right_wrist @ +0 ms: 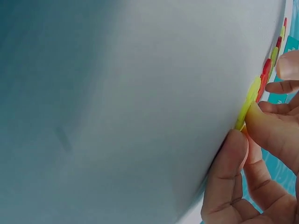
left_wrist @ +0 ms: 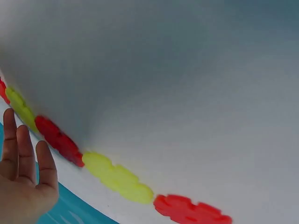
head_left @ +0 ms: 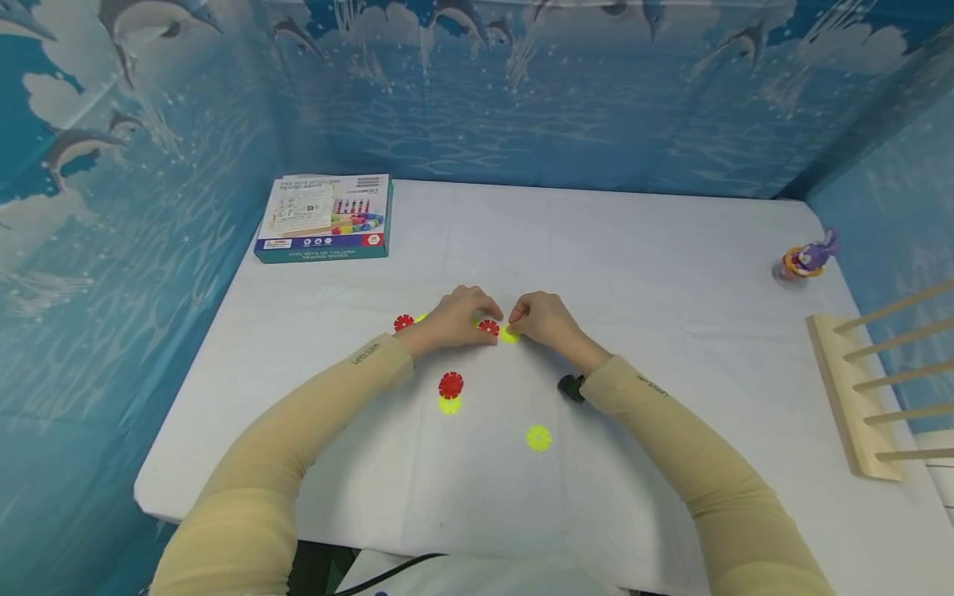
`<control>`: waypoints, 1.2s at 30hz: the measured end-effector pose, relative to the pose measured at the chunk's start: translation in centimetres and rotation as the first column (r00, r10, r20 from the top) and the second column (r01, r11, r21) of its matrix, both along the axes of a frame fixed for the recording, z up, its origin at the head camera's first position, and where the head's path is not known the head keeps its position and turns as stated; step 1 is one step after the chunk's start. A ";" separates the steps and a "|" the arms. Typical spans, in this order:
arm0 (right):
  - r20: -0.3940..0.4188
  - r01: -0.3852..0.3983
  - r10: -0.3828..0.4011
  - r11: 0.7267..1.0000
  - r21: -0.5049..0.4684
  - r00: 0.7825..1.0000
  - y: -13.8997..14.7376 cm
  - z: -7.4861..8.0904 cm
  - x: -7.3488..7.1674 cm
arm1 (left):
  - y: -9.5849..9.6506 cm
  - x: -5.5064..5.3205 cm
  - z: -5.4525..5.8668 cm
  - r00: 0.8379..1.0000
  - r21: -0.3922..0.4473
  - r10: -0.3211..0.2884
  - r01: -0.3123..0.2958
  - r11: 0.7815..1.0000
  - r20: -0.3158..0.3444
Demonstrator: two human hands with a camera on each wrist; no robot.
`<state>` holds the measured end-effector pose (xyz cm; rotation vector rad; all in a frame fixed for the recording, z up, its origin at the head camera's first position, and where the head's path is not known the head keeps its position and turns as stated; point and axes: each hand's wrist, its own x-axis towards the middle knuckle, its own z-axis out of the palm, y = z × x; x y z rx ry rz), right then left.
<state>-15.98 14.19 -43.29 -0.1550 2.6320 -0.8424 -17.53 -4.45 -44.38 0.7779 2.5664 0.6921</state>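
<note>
My left hand (head_left: 455,319) bends over a row of notched plastic discs and holds a red disc (head_left: 488,328) between thumb and forefinger. Its other fingers (left_wrist: 27,149) stretch out beside the row in the left wrist view. My right hand (head_left: 547,321) pinches the edge of a yellow disc (right_wrist: 246,102) at the row's near end, right against that red disc. Red and yellow alternate along the row, with another red disc (head_left: 403,322) showing left of my left wrist. The middle of the row is hidden under my left hand in the head view.
Nearer me lie a red disc (head_left: 450,385) overlapping a yellow disc (head_left: 450,406), and a single yellow disc (head_left: 539,438). A boxed set (head_left: 324,219) sits at the back left. A purple toy figure (head_left: 808,255) and a wooden peg rack (head_left: 857,397) stand on the right.
</note>
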 end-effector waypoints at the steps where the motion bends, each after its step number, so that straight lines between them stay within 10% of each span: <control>1: -0.001 -0.003 0.003 1.000 -0.001 1.000 0.0 0.0 0.0 | 0.2 0.1 0.0 1.000 -0.008 0.003 -0.003 1.000 -0.009; 24: 0.074 -0.028 0.030 0.999 -0.032 0.997 0.8 0.5 0.5 | 1.0 0.4 -1.0 0.998 0.011 0.047 -0.047 0.999 -0.040; 36: 0.003 -0.322 0.323 0.945 -0.061 0.947 -2.9 1.8 6.9 | 1.0 0.5 -0.8 0.998 -0.004 0.051 -0.051 0.999 -0.033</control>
